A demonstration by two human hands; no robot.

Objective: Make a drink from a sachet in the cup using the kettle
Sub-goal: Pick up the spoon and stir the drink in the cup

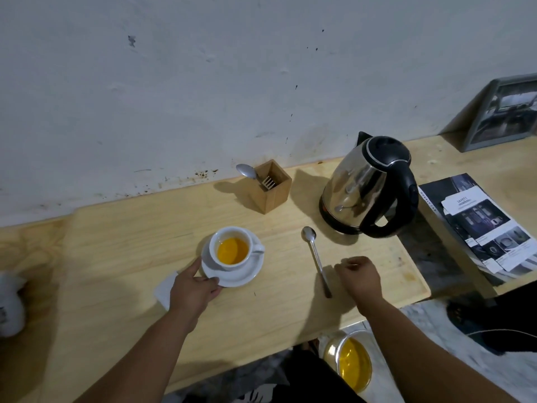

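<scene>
Head view: a round white ceramic cup point(231, 248) of glossy orange drink sits on its white saucer point(249, 273), whose near rim the left hand point(195, 287) pinches. The right hand point(360, 277) is loosely curled, empty, beside a slim steel spoon point(316, 259). The polished steel kettle point(369, 187) stands behind on the pale, grainy wooden counter point(130, 242), below a stained white wall point(203, 82).

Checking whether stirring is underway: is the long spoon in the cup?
No, the long spoon lies flat on the table, apart from the cup.

glossy steel kettle point(360, 184), matt wooden table point(145, 242)
</scene>
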